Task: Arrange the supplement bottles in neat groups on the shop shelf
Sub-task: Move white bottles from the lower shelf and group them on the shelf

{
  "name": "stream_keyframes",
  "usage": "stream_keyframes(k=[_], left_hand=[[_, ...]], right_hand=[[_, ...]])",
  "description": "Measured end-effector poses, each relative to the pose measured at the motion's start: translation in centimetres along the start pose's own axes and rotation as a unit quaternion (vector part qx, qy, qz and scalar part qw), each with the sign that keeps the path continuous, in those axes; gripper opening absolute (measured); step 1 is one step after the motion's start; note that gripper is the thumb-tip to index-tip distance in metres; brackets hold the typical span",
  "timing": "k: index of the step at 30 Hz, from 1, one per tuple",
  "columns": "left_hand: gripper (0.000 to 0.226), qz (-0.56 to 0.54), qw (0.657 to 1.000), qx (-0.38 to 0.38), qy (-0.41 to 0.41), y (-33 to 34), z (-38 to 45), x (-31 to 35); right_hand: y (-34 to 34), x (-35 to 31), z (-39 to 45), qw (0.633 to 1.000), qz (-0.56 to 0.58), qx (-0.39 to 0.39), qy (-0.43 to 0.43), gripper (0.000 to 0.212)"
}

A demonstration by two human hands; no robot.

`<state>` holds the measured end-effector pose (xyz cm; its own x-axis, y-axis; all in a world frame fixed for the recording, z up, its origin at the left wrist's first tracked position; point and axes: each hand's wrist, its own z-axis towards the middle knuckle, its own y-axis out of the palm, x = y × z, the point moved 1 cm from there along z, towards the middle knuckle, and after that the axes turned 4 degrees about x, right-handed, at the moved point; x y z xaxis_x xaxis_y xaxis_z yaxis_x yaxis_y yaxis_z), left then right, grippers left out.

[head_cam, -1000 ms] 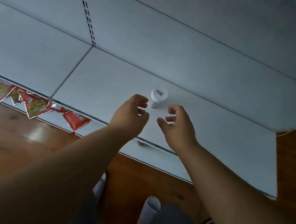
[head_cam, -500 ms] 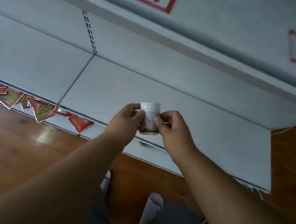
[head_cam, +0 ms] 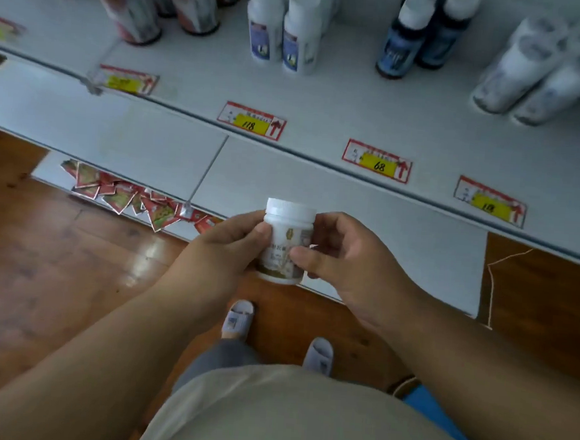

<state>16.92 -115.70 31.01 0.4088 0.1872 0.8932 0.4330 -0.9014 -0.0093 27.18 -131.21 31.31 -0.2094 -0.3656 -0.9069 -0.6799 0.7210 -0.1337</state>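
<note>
Since the earlier frame, both hands had lifted the white bottle (head_cam: pixel 286 242) off the lower shelf and drawn it toward the body, and the view had risen to take in a stocked shelf above.

Nearest, at the bottom of the frame, a beige shirt front filled the centre, with two slippered feet (head_cam: pixel 237 319) on the wooden floor (head_cam: pixel 55 272) beyond it. At frame centre the left hand (head_cam: pixel 224 249) and the right hand (head_cam: pixel 347 261) were both clamped on the white bottle, held upright in the air, thumbs on its label, cap up. It hung over the front edge of the lower shelf (head_cam: pixel 400 248), whose surface lay bare and open to left and right. A heap of red packets (head_cam: pixel 125 194) lay below that shelf's edge at centre left.

Farther up, the upper shelf (head_cam: pixel 342 96) carried price tags (head_cam: pixel 377 160) along its front lip. Behind them stood dark tall cans (head_cam: pixel 138 10) at upper left, white tall bottles (head_cam: pixel 285 27) at top centre, dark blue bottles (head_cam: pixel 414 36) to their right, and blurred pale bottles (head_cam: pixel 539 72) at upper right, with open gaps between groups.
</note>
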Motion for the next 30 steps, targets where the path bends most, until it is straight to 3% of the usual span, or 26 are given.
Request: stream_keyframes(k=[9, 16, 20, 26, 30], left_hand=[[0.035, 0.113, 0.971, -0.191, 0.095, 2.9, 5.1, 10.2], [0.034, 0.161, 0.945, -0.243, 0.145, 10.6, 8.8, 14.3], [0.039, 0.201, 0.938, -0.22, 0.177, 15.4, 10.9, 14.8], [0.044, 0.317, 0.915, -0.092, 0.231, 21.0, 14.3, 14.4], [0.044, 0.335, 0.915, -0.011, 0.226, 23.4, 15.9, 13.6]], right_hand=[[-5.6, -6.3, -1.8, 0.979, 0.076, 0.177, -0.062, 0.033], [-11.4, -7.5, -2.6, 0.941, 0.035, 0.33, -0.069, 0.025], [-15.9, -6.6, -1.7, 0.933, -0.024, 0.356, -0.055, 0.025], [-21.8, -5.2, 3.0, 0.929, -0.191, 0.316, -0.042, 0.032], [-24.1, -4.1, 6.2, 0.923, -0.235, 0.296, -0.068, 0.028]])
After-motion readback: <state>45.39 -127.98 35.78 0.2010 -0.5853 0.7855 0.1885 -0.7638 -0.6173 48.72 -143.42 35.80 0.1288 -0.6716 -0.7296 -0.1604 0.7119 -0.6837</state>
